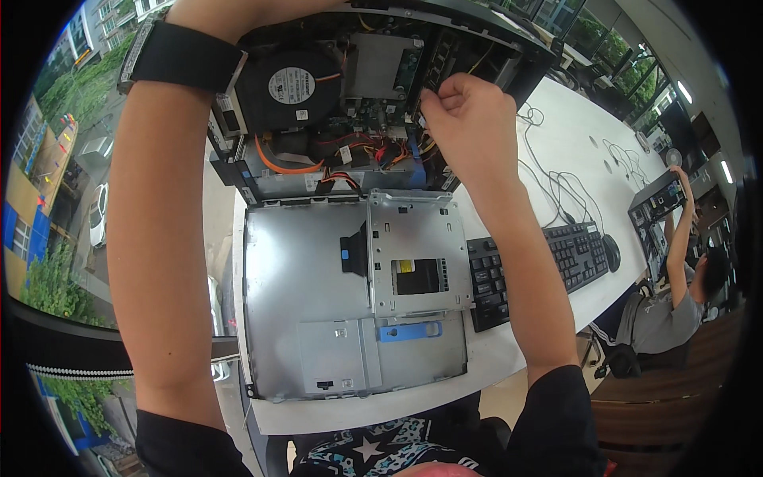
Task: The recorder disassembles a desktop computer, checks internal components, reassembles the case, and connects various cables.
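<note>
My left hand (238, 14) reaches over the top of an opened desktop computer case (380, 179), mostly cut off by the upper edge, fingers out of sight. My right hand (465, 119) has its fingers curled and pinched at the dark slots on the case's right inner side; what they grip is hidden. Inside are a black fan (290, 103), a metal box (369, 56) and bundled coloured cables (377, 151). Below the case lie a removed metal side panel (298, 262) and a metal bracket (413, 222) with a square opening.
On the white table (548, 119) are a black keyboard (568, 262), a mouse (610, 252) and loose cables (556, 179). Another person (660, 326) at right raises arms to another computer case (656, 203). Windows line the left.
</note>
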The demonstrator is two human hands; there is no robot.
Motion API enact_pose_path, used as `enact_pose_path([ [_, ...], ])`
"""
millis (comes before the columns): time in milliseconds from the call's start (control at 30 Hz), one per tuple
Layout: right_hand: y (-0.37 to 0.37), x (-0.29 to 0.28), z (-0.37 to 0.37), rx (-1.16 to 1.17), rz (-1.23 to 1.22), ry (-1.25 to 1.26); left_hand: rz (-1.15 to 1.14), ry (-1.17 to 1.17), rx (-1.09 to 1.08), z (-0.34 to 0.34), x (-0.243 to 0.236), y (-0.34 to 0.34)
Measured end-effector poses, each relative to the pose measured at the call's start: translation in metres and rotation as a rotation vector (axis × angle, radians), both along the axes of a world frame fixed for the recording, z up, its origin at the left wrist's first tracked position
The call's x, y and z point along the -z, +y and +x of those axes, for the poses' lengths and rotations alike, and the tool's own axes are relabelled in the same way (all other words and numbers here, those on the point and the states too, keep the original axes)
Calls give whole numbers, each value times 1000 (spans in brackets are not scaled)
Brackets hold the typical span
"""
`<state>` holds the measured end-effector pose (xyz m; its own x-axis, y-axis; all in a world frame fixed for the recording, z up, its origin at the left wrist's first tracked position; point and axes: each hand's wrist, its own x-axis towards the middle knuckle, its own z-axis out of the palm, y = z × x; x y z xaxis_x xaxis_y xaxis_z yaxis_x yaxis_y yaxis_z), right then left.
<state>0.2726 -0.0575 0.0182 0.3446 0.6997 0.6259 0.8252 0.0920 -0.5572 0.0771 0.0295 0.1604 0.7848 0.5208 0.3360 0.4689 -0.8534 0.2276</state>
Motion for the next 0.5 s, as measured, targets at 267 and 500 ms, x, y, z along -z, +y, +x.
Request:
enact_pose_path([
  [267, 2, 0, -5, 43, 0, -53, -46, 10, 19, -4, -3, 0],
  [500, 3, -2, -5, 74, -9, -63, 18, -8, -91, 0, 1, -11],
])
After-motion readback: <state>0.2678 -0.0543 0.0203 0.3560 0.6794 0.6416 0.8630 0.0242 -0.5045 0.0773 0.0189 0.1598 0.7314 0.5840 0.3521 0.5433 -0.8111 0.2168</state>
